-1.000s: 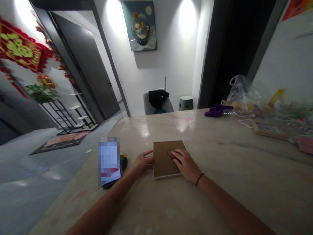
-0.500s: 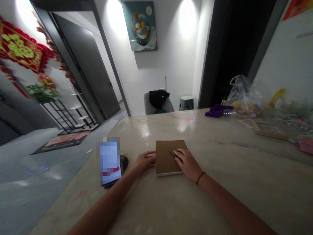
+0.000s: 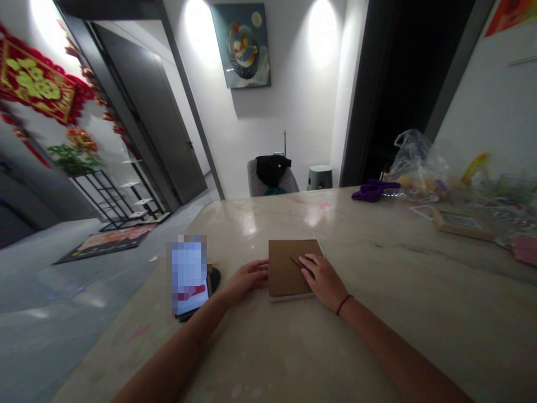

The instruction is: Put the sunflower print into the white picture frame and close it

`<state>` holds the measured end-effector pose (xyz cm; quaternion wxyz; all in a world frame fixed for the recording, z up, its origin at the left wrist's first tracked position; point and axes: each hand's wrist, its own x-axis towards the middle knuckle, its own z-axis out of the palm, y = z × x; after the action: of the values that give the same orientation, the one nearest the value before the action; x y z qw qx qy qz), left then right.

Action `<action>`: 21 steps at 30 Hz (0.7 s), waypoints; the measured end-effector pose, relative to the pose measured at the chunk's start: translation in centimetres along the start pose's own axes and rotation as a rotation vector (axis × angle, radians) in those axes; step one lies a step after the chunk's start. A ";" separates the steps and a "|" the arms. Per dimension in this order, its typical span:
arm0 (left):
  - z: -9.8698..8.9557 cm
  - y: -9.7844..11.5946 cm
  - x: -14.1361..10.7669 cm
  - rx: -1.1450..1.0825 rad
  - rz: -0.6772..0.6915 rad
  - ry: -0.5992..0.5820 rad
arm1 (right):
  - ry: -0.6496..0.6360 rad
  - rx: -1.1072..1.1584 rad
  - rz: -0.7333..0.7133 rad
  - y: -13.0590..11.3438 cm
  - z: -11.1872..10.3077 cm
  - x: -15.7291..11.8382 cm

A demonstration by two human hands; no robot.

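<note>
Head view shows a table point(image 3: 419, 285) with a brown-backed frame point(image 3: 285, 268) lying flat on it, straight ahead of me. My 2 hands are open and neither grips: the left hand point(image 3: 247, 275) has its fingers point(image 3: 263, 272) against the frame's left edge, while the right hand point(image 3: 323, 281) lies on top, its fingers point(image 3: 309, 262) beside a small flap point(image 3: 296, 258). A blurred phone point(image 3: 191, 277) sits just left of the left hand.

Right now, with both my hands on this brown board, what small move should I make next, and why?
Probably lift the small flap gently, since your right hand already rests on it, while your left hand touches the edge of the face-down brown-backed frame and can steady it.
</note>
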<state>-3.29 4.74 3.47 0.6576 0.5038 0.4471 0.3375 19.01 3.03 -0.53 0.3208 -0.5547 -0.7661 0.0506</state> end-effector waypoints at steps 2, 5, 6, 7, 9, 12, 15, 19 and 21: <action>0.4 -0.1 0.2 0.012 -0.036 0.105 | 0.001 -0.007 -0.005 -0.3 -0.1 -0.1; 1.1 -0.6 0.6 0.083 -0.011 0.292 | 0.018 0.021 -0.016 -0.6 -0.6 -0.1; 1.3 -0.8 0.7 0.099 0.000 0.339 | 0.036 0.031 -0.009 -0.5 -0.8 0.0; 1.4 -1.0 0.8 0.104 0.008 0.365 | 0.063 0.031 0.013 -0.4 -1.0 0.1; 1.4 -1.2 0.9 0.084 0.010 0.371 | 0.129 -0.031 0.108 0.3 -1.5 0.4; 1.2 -1.0 0.8 0.049 0.000 0.345 | 0.159 -0.203 0.280 1.8 -1.9 0.7; 1.1 -0.8 0.7 0.044 -0.005 0.344 | 0.080 -0.221 0.332 3.1 -1.8 0.8; 1.2 -0.9 0.7 0.036 0.003 0.354 | 0.058 -0.110 0.377 3.7 -1.6 0.8; 1.1 -1.0 0.7 0.041 0.004 0.344 | 0.062 -0.092 0.397 3.8 -1.7 0.9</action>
<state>-1.96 4.72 2.42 0.5603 0.4530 0.5586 0.4108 22.88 4.74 -0.43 0.3021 -0.7101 -0.6331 0.0608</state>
